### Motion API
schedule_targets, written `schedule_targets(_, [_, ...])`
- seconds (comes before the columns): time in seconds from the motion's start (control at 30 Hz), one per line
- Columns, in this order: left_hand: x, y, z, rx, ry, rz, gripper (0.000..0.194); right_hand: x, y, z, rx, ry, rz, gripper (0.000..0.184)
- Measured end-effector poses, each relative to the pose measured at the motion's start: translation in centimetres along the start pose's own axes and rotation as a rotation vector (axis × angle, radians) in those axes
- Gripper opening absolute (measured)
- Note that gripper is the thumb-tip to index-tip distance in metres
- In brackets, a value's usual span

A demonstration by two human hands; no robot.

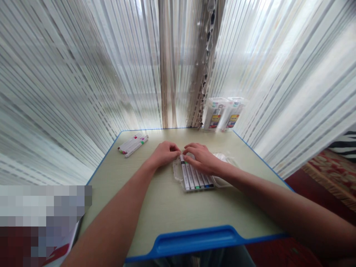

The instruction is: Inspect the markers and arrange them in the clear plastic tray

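Several white markers lie side by side in a clear plastic case on the table. Their visible ends show dark, green and blue bands. At the case's far left corner is my left hand, thumb and fingers drawn together; what they grip, if anything, is hidden. My right hand lies over the row from the right, fingers apart and bent, the tips close to the far end of the leftmost marker. It covers the upper part of the other markers. Part of the case's clear lid shows under my right wrist.
A loose bunch of white markers rests at the far left of the table. Two clear boxes with yellow labels stand upright at the far right. String curtains hang behind. A blue rim with a shallow tray borders the near edge.
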State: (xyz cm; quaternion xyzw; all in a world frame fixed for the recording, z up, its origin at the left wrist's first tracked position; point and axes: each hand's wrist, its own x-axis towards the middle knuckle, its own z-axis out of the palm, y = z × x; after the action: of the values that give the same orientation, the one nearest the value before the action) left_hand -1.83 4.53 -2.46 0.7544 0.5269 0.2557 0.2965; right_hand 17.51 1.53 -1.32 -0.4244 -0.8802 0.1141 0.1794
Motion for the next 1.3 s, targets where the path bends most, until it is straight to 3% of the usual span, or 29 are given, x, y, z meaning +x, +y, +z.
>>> schedule_targets(0.7, [0.2, -0.5, 0.1, -0.001, 0.000, 0.018, 0.022, -0.2, 0.4, 0.3, 0.066, 0.061, -0.015, 0.024])
schedule_targets(0.97, [0.1, -0.5, 0.1, -0.007, -0.010, 0.009, 0.021, -1.3, 0.5, -0.6, 0.067, -0.004, -0.091, 0.040])
schedule_targets(1.3, [-0.1, 0.0, -0.1, -0.002, -0.017, -0.018, 0.019, -1.4, 1.2, -1.1, 0.084, 0.029, -0.015, 0.023])
